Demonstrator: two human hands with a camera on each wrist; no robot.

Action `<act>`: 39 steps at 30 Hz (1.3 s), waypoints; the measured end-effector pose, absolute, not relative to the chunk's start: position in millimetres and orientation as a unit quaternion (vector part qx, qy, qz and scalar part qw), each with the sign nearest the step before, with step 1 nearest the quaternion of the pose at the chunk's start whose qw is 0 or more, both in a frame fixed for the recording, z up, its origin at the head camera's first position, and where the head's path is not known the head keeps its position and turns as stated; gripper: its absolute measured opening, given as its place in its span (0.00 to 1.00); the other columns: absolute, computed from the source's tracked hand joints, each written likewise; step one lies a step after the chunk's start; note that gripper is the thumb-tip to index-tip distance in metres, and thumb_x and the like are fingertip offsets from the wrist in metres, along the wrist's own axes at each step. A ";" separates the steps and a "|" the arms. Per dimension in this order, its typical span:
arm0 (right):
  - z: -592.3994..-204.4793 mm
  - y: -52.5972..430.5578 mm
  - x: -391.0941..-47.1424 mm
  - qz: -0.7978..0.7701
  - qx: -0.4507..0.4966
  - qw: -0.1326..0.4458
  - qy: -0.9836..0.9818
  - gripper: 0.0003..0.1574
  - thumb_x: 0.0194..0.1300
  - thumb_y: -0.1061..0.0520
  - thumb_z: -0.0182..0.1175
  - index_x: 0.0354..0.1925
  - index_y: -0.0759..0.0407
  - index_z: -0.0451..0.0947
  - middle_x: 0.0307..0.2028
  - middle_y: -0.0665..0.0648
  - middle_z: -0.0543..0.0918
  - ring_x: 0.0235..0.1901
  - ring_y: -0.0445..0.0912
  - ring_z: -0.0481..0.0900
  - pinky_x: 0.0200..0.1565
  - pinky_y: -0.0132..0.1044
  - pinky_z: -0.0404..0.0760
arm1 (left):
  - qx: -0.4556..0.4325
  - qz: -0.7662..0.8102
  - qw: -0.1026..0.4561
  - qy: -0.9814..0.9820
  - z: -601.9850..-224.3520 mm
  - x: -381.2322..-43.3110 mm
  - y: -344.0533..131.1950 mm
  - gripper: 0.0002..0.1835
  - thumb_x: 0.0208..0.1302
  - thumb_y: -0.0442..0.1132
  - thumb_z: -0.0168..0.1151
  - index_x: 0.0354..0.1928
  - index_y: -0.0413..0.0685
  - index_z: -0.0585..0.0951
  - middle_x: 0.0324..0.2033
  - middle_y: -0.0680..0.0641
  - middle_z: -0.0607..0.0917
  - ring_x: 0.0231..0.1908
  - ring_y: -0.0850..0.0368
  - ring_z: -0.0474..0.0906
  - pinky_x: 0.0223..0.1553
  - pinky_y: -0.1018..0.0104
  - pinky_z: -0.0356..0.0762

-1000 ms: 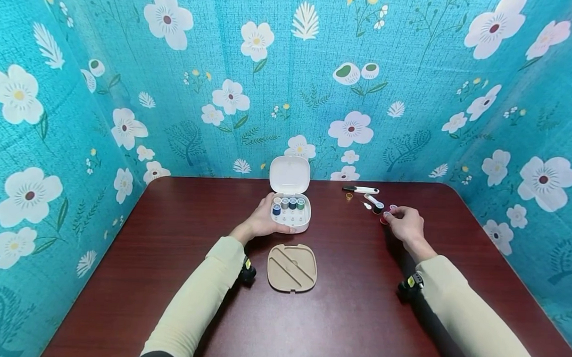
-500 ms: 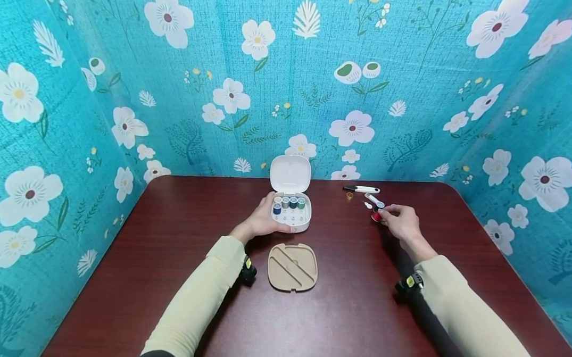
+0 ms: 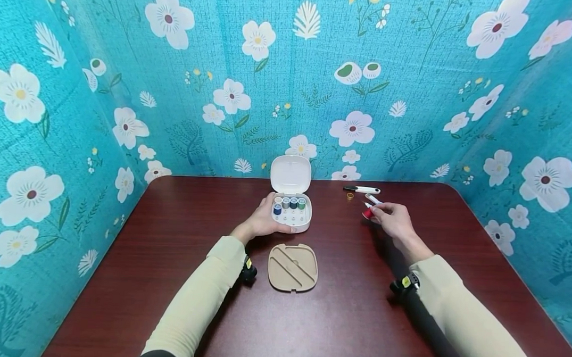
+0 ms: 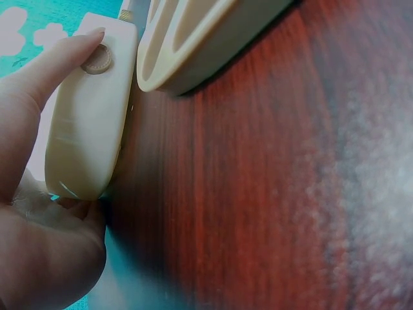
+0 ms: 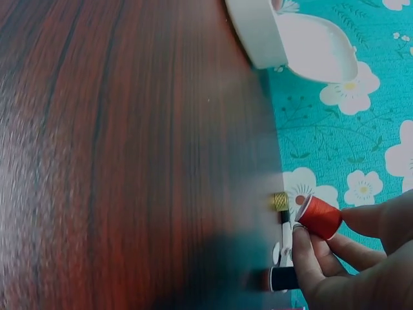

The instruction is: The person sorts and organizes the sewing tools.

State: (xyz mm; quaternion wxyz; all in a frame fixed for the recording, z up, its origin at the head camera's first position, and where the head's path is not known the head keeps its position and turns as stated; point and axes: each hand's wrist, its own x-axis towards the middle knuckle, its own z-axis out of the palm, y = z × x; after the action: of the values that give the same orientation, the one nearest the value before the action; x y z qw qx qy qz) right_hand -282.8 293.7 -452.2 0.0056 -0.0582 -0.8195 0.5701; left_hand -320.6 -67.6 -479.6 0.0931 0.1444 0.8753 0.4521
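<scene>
A white sewing box [image 3: 303,227] stands with its lid [image 3: 291,174] up at the middle of the table. My left hand [image 3: 263,220] grips its left side; in the left wrist view the thumb lies by the round clasp [image 4: 98,59]. Several thread spools, including a blue spool [image 3: 277,209] and a green spool [image 3: 301,203], sit in the box, with bare pegs in front. To the right, my right hand [image 3: 396,221] pinches a red thread spool [image 5: 321,217] between thumb and fingers, apart from the box.
A beige tray [image 3: 293,268] with slots lies in front of the box. Near the far right edge are a black-and-white tool [image 3: 362,190], a gold thimble [image 3: 349,196] and small white items. A black spool [image 5: 284,279] shows beneath the right hand. Floral cloth [image 3: 290,83] hangs behind the table.
My right hand has picked up the red spool and moved left with it, away from the other small items. The left hand and the box have stayed put.
</scene>
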 end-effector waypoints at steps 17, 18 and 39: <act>-452.8 276.2 -286.7 0.607 -0.019 -0.017 -0.794 0.25 0.78 0.60 0.54 0.62 0.80 0.71 0.54 0.75 0.79 0.42 0.42 0.88 0.55 0.40 0.81 | 0.138 0.443 0.098 0.880 -480.8 -321.4 -67.2 0.63 0.41 0.51 0.87 0.76 0.49 0.56 0.63 0.41 0.68 0.61 0.46 0.66 0.66 0.48 0.65; -452.2 275.1 -286.7 0.606 -0.019 -0.021 -0.795 0.25 0.79 0.60 0.54 0.63 0.80 0.71 0.56 0.76 0.78 0.44 0.44 0.88 0.57 0.44 0.79 | 0.138 0.444 0.098 0.880 -481.0 -321.4 -67.1 0.63 0.41 0.51 0.87 0.76 0.48 0.57 0.63 0.41 0.68 0.61 0.46 0.66 0.66 0.48 0.65; -445.0 249.1 -293.4 0.613 0.002 -0.035 -0.790 0.24 0.78 0.60 0.55 0.62 0.78 0.72 0.59 0.75 0.75 0.47 0.49 0.87 0.60 0.49 0.75 | 0.140 0.443 0.091 0.881 -480.3 -320.7 -67.4 0.62 0.41 0.50 0.86 0.75 0.48 0.58 0.62 0.41 0.69 0.61 0.46 0.67 0.66 0.48 0.65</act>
State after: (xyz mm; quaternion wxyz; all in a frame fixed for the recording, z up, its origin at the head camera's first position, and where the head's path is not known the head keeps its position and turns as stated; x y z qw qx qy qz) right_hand -293.4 249.1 -445.0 -0.0347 0.0020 -0.7896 0.6126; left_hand -320.7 -67.4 -480.3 0.0910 0.1400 0.8807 0.4433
